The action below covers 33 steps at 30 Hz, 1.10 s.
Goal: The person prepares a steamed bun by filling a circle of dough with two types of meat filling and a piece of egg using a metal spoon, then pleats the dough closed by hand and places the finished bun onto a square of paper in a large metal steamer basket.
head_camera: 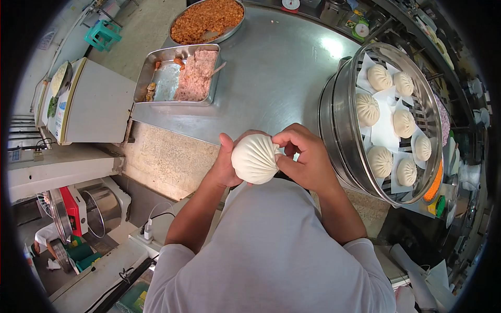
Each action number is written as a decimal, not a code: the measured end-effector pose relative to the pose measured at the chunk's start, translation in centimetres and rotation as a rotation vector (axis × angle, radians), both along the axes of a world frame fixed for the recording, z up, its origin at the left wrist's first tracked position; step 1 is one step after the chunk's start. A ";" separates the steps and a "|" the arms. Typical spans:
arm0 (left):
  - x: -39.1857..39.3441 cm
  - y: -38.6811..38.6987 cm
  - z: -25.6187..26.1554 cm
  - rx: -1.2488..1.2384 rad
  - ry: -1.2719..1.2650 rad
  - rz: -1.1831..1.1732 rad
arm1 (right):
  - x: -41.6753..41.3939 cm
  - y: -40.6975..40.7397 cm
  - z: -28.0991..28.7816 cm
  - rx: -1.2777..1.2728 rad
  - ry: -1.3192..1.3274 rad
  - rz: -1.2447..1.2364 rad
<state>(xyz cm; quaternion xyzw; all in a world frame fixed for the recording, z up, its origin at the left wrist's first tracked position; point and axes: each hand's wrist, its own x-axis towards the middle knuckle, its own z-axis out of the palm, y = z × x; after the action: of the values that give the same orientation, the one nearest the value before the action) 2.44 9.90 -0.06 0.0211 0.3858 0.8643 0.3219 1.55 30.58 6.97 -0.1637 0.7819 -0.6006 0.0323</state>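
A pleated dough bun (255, 159) rests in my left hand (228, 160), its folds running toward the right. My left thumb is raised beside it, and the palm is mostly hidden beneath the dough. With thumb and fingertips, my right hand (305, 156) pinches the gathered tip of the bun. On the right stands a round stacked metal steamer (339, 129). Several pleated buns, among them a large bun (380, 161), sit in its top tier on squares of white paper (385, 127).
A steel table (270, 74) lies ahead. On it are a rectangular metal pan (143, 84) with pink minced meat (197, 74) and a utensil, and a round pan of reddish-brown filling (207, 19). A white cabinet (100, 103) stands left. Another person's arm (49, 238) shows at lower left.
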 end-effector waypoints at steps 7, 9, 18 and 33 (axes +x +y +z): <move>-0.6 -0.9 1.5 -0.235 -0.051 0.027 | -0.1 0.3 -0.3 0.201 0.167 0.058; -0.5 -2.0 -0.1 -0.016 -0.179 -0.102 | -0.1 0.4 0.0 0.198 0.199 0.078; 0.2 0.8 2.9 -0.056 -0.337 0.091 | -1.0 -0.5 0.6 0.124 0.178 0.146; 0.5 0.6 3.0 0.387 -0.358 0.280 | -1.2 -2.7 2.0 0.259 0.382 0.248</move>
<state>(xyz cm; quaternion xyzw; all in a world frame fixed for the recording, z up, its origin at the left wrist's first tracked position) 2.97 10.50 2.92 -0.1242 0.1499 0.9478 0.2526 0.39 27.90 8.94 -0.3635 0.8181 -0.4452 -0.0219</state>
